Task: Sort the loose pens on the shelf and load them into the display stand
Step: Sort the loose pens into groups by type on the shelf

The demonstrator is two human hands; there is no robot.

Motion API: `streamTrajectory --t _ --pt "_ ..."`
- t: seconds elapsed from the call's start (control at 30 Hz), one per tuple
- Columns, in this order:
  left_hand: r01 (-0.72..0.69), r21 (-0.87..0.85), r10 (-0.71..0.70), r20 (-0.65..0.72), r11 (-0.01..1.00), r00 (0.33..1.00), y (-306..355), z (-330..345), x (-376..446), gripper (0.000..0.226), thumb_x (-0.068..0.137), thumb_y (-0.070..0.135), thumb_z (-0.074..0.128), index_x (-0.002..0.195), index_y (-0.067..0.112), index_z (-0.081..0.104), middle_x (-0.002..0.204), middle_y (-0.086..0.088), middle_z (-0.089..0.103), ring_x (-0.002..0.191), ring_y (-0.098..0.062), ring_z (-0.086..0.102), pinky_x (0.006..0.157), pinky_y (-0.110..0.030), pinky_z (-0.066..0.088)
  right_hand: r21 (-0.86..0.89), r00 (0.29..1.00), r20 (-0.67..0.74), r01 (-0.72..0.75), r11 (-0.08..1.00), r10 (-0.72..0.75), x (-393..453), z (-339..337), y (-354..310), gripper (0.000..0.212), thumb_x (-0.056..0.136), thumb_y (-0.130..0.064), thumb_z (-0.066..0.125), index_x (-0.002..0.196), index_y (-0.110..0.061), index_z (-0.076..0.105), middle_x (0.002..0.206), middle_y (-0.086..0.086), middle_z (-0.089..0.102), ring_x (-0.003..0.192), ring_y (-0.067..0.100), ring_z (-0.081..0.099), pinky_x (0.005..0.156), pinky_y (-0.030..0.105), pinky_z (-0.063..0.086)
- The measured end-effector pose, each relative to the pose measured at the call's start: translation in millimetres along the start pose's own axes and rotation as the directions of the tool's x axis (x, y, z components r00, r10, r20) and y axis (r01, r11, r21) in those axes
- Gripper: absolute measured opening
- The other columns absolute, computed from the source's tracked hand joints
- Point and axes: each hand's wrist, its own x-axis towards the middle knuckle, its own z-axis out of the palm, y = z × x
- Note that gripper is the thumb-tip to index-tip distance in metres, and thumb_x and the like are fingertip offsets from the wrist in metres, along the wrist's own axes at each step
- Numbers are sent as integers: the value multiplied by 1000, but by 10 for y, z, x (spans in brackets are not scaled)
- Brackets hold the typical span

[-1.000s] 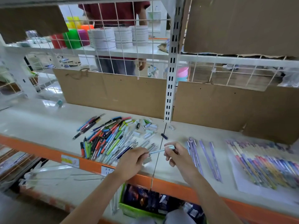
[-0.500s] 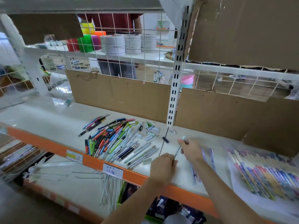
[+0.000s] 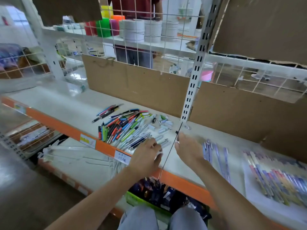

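Pens (image 3: pixel 126 128) mostly lie unsorted on the shelf (image 3: pixel 54 105); no stand visible. Left hand (image 3: pixel 146 156) pinches something small; right hand (image 3: pixel 187 148) unclear.

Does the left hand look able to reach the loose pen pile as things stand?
Probably yes. The left hand hovers at the near edge of the pen pile, on the open shelf, with nothing between them.

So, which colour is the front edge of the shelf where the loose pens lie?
Orange. The shelf's front edge shows clearly in the head view, with white price labels stuck on it.
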Motion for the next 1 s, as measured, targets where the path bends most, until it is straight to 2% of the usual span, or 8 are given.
streamTrajectory --t 0.1,0.2,0.33,0.43,0.63,0.8,0.9,1.0 --pt "97 -18 -98 -81 995 992 -392 -223 -413 28 83 27 45 91 9 66 88 -7 59 75 -27 61 63 -33 52 88 956 -15 293 952 -293 -302 87 -549 20 100 -24 34 114 -15 45 114 3 55 87 25 60 67 32 42" --pt "270 -34 -272 -104 962 957 -787 -392 -998 29 83 29 45 94 9 64 88 -8 60 75 -30 61 61 -37 52 148 871 24 482 863 -491 -540 326 -1099 24 101 -26 35 120 -16 44 120 1 50 97 24 58 66 31 37" --pt "529 -36 -529 -119 848 840 -1272 -302 -1908 17 84 20 59 98 12 64 93 -4 58 83 -26 61 68 -38 53 273 770 126 579 768 -626 -747 937 -1705 22 100 -27 37 117 -19 47 118 -2 50 98 21 58 70 32 42" --pt "655 -36 -656 -19 755 755 -1528 -54 -2533 18 86 20 60 102 12 63 93 -3 57 87 -25 60 73 -33 51 331 715 247 572 751 -654 -874 1472 -2039 21 98 -26 38 114 -18 48 116 0 52 96 25 59 76 37 46" --pt "911 -32 -873 275 411 404 -1884 772 -3552 23 92 28 51 107 12 58 104 -6 55 96 -26 57 80 -35 45 321 593 488 561 763 -641 -1047 2480 -2363 15 94 -24 46 106 -17 53 110 3 55 99 28 57 80 38 45" --pt "988 37 -877 467 149 114 -1944 1457 -4334 16 92 26 52 101 14 57 101 -4 55 91 -21 56 76 -32 47 271 469 630 614 741 -619 -1056 3211 -2546 19 96 -22 43 112 -17 53 114 4 56 101 26 60 76 31 42" --pt "996 78 -846 527 -51 -85 -1887 1831 -4741 17 91 24 52 97 9 58 99 -11 59 91 -26 58 73 -34 44 242 391 735 612 753 -554 -1066 3624 -2692 26 98 -19 41 122 -13 50 122 6 56 106 25 59 77 30 43" --pt "970 131 -784 571 -205 -243 -1837 2162 -5021 21 92 24 50 98 6 58 101 -13 60 92 -28 59 68 -31 40 240 307 785 650 721 -538 -1083 4002 -2838 21 98 -17 41 116 -10 50 119 10 55 104 29 58 72 31 38"
